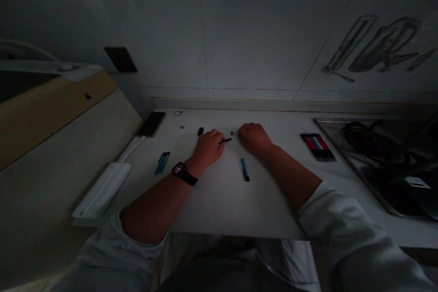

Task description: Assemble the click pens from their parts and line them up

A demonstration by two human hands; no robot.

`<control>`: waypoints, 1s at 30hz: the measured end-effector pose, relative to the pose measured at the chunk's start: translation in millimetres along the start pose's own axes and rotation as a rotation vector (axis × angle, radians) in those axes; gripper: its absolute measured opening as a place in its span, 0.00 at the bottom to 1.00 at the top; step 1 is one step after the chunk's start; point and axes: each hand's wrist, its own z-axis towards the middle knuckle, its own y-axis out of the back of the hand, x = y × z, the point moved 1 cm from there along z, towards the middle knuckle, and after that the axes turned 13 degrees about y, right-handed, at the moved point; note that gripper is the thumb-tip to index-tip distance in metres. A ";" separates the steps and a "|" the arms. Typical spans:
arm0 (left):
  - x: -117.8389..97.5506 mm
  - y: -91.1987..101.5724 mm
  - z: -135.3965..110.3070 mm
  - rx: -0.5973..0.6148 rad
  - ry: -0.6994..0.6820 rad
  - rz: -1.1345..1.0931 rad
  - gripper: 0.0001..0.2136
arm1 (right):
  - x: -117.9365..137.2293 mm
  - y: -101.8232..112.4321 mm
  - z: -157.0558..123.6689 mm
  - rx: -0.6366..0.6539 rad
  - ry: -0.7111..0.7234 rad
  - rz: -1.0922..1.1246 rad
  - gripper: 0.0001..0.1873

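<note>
My left hand (208,147), with a black watch on its wrist, is closed round a thin black pen part (225,140) whose tip points right. Across from it, my right hand (255,138) rests on the white counter with its fingers curled down; whatever they hold is hidden. Between the hands lie small dark pieces (232,132). A blue pen barrel with a black end (244,169) lies nearer to me, below the right hand. Just beyond the left hand are small black pieces (200,131). Blue pens (162,163) lie together left of the left wrist.
At the left are a phone (152,124), a white power strip (102,190) and a large pale box-like unit (68,146). Small metal bits (182,127) lie near the wall. A row of red, blue and black pens (318,147) sits beside a metal-rimmed sink (352,169) holding dark items.
</note>
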 end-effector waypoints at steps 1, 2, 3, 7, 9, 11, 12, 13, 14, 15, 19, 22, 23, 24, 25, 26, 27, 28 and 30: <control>-0.2 0.3 -0.2 -0.002 0.000 -0.006 0.04 | 0.5 1.6 -1.9 -0.010 -0.011 0.018 0.09; -0.3 0.5 -0.5 -0.003 0.000 -0.012 0.04 | 1.0 3.3 -4.3 -0.026 -0.020 0.041 0.10; -0.5 0.6 -0.7 -0.005 -0.002 -0.019 0.04 | 1.7 5.1 -7.0 -0.050 -0.025 0.069 0.10; -1.7 0.0 -1.4 -0.012 -0.020 -0.038 0.04 | 7.7 10.9 -17.2 -0.225 -0.042 0.248 0.09; -3.2 -0.2 -1.4 -0.014 -0.027 -0.059 0.03 | 12.0 11.0 -19.3 -0.342 -0.094 0.386 0.07; -5.2 -0.1 -1.2 -0.018 -0.027 -0.100 0.03 | 16.0 8.9 -18.9 -0.429 -0.165 0.535 0.07; -6.3 0.2 -1.0 -0.022 -0.026 -0.126 0.03 | 17.7 7.2 -17.9 -0.446 -0.199 0.609 0.08; -7.4 0.5 -0.9 -0.027 -0.025 -0.153 0.03 | 19.0 5.4 -16.7 -0.449 -0.227 0.680 0.09; -8.5 1.0 -0.8 -0.033 -0.026 -0.178 0.02 | 19.9 3.7 -15.5 -0.446 -0.250 0.744 0.10; -9.4 1.4 -0.7 -0.037 -0.026 -0.199 0.02 | 20.6 2.3 -14.5 -0.441 -0.266 0.797 0.11; -11.5 3.1 -1.0 -0.039 -0.016 -0.249 0.02 | 21.4 0.0 -12.6 -0.431 -0.284 0.897 0.12; -12.1 3.8 -1.2 -0.037 -0.014 -0.270 0.03 | 22.6 0.0 -12.3 -0.427 -0.274 0.932 0.13; -12.1 3.9 -1.2 -0.035 -0.015 -0.272 0.03 | 23.1 0.1 -12.3 -0.433 -0.273 0.942 0.14; -12.1 4.0 -1.1 -0.033 -0.014 -0.272 0.03 | 23.6 0.2 -12.2 -0.442 -0.275 0.951 0.14; -12.0 4.0 -1.1 -0.032 -0.013 -0.272 0.03 | 23.9 0.2 -12.2 -0.450 -0.277 0.958 0.14; -11.8 4.0 -1.0 -0.033 -0.010 -0.271 0.03 | 24.2 0.3 -12.1 -0.457 -0.279 0.962 0.14; -11.6 3.9 -0.9 -0.035 -0.009 -0.271 0.03 | 24.4 0.3 -12.0 -0.462 -0.281 0.964 0.13; -11.3 3.8 -0.9 -0.038 -0.008 -0.272 0.03 | 24.5 0.3 -12.0 -0.465 -0.279 0.962 0.13; -11.1 3.7 -0.7 -0.037 -0.013 -0.271 0.03 | 24.8 0.3 -11.9 -0.464 -0.269 0.954 0.12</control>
